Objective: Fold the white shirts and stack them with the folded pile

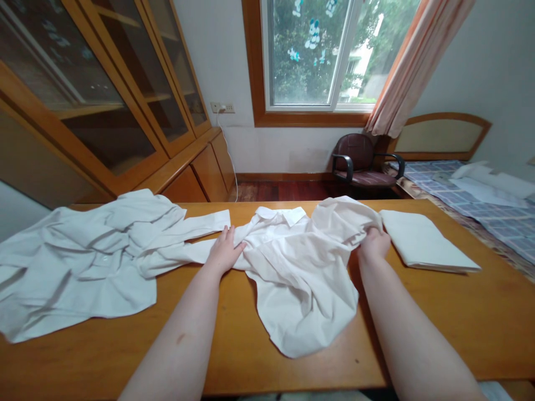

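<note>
A white collared shirt (301, 278) lies rumpled on the wooden table, its collar toward the far edge. My left hand (225, 250) rests flat on the sleeve at the shirt's left, fingers stretched out and the thumb apart. On the other side, my right hand (374, 244) is closed around a bunched part of the shirt, lifting the fabric a little off the table; its fingertips are partly hidden by cloth. A second crumpled white shirt (92, 262) spreads over the table's left part, one cuff reaching close to my left hand.
A folded white garment (426, 239) lies on the right of the wooden table (460, 334). Beyond the table stand a glass-door cabinet (137, 83), an office chair (359, 159) and a bed (476, 189). A white cable (229, 150) hangs from the wall socket.
</note>
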`<act>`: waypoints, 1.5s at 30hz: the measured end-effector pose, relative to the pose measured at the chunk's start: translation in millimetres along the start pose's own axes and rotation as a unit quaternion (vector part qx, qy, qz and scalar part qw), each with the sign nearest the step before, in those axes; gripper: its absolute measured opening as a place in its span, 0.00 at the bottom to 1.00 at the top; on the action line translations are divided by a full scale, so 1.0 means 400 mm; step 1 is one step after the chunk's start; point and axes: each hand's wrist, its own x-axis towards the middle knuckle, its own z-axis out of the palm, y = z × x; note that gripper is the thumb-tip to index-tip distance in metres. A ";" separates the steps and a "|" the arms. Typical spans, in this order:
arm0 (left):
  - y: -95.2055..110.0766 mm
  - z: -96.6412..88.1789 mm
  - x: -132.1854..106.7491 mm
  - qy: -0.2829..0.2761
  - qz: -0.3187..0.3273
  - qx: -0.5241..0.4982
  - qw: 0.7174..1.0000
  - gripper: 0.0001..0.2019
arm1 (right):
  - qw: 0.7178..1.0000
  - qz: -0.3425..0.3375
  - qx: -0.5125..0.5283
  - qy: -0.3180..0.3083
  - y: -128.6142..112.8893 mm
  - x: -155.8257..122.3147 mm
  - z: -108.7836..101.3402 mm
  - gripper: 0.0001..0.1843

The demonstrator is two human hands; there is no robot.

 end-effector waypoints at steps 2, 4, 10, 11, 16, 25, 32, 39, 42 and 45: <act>-0.001 0.002 0.001 0.002 0.000 -0.003 1.000 0.38 | 0.994 0.010 0.033 0.103 0.006 0.027 -0.009 0.25; -0.003 0.004 0.001 0.007 0.001 -0.005 1.000 0.37 | 0.982 0.004 0.071 0.174 0.000 0.033 -0.009 0.28; -0.005 0.007 0.001 0.014 0.004 -0.003 1.000 0.37 | 0.965 -0.195 0.028 0.171 -0.066 -0.045 -0.012 0.21; -0.005 0.007 0.001 0.014 0.003 -0.003 1.000 0.37 | 0.960 -0.238 0.001 0.151 -0.076 -0.059 -0.013 0.19; -0.002 0.004 0.001 0.003 -0.001 -0.002 1.000 0.38 | 0.919 -0.334 -0.130 -0.163 -0.089 -0.090 0.007 0.18; -0.004 0.003 0.001 -0.001 -0.002 -0.014 1.000 0.38 | 0.861 -0.143 -0.371 -0.317 -0.069 -0.095 0.047 0.25; -0.011 0.015 0.009 0.017 -0.023 -0.015 0.999 0.36 | 0.848 -0.090 -0.480 -0.206 -0.072 -0.089 0.019 0.30; -0.013 0.014 0.013 0.025 -0.014 -0.048 0.998 0.36 | 0.875 -0.193 -0.387 -0.218 -0.106 -0.107 0.028 0.20; -0.010 0.010 0.014 0.047 -0.010 -0.078 0.996 0.35 | 0.873 -0.207 -0.261 -0.356 -0.103 -0.115 0.037 0.21; -0.001 0.002 0.009 0.073 -0.004 -0.103 0.992 0.34 | 0.860 -0.169 -0.261 -0.403 -0.086 -0.116 0.043 0.22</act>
